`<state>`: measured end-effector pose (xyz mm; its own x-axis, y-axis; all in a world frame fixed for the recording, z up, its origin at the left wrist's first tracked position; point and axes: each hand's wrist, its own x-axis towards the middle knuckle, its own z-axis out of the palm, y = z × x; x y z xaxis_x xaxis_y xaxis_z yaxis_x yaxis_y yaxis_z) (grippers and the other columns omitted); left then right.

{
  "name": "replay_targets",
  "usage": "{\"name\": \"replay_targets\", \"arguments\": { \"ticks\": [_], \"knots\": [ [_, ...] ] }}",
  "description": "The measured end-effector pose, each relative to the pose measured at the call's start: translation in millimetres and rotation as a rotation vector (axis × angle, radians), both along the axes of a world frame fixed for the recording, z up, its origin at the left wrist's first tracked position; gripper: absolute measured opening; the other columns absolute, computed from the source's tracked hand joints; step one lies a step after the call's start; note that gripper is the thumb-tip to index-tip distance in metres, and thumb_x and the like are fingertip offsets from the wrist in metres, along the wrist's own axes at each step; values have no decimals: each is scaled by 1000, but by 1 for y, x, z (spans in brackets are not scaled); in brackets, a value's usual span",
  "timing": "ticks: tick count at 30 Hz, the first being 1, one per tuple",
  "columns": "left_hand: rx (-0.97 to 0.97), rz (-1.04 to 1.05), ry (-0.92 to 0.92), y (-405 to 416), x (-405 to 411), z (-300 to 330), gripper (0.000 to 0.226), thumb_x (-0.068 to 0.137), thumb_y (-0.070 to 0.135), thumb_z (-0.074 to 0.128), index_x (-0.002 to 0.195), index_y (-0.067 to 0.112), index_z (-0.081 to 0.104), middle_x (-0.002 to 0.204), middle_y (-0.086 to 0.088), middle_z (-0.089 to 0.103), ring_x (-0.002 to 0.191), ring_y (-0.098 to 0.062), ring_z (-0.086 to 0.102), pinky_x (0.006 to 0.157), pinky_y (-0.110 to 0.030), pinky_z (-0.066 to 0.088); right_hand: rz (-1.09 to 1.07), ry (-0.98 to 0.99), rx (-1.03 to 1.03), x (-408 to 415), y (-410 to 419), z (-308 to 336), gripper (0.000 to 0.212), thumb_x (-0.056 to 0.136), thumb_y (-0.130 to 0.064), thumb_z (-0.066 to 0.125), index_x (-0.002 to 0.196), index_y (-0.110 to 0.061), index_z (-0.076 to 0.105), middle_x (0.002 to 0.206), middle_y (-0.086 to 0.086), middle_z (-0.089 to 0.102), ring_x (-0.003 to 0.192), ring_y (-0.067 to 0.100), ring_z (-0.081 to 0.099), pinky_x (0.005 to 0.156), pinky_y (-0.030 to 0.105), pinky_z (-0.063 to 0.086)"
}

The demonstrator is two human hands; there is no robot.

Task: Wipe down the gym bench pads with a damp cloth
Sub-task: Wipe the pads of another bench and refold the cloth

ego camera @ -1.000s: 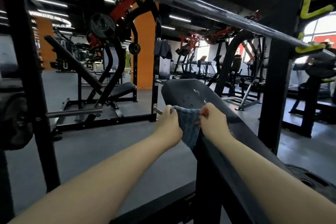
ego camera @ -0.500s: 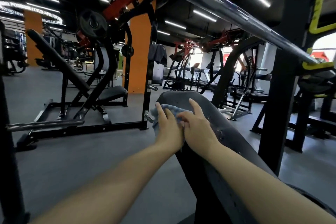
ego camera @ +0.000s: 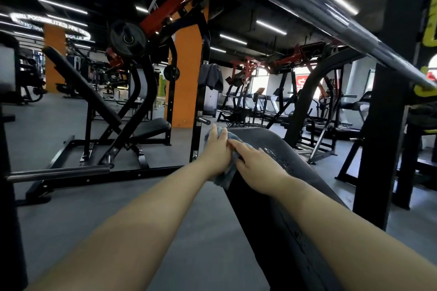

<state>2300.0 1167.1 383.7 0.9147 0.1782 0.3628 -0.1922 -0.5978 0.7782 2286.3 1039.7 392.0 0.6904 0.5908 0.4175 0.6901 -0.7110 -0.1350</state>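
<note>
Both hands pressing flat, fingers straight: left hand (ego camera: 216, 154), right hand (ego camera: 256, 166) on crumpled blue-grey damp cloth (ego camera: 225, 176), draped over far-left edge of long black padded bench (ego camera: 279, 149). Unwiped length running back toward the body.

A curved illuminated sign (ego camera: 49, 25) at the upper left of the frame carries white lettering, too blurred to read.

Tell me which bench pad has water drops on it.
The near bench pad under both hands and the cloth; the far bench sits dry, untouched.
</note>
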Motion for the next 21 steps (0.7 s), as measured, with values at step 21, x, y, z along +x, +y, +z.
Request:
{"name": "replay_targets", "arguments": {
  "ticks": [21],
  "knots": [
    [-72,-144,-185,23,1,-30,45,102,14,30,147,17,25,158,-1,8,145,-11,5,116,-24,6,-22,-68,-262,0,6,-2,55,103,-34,28,152,-23,6,159,7,1,146,25,9,115,34,19]
  ]
}}
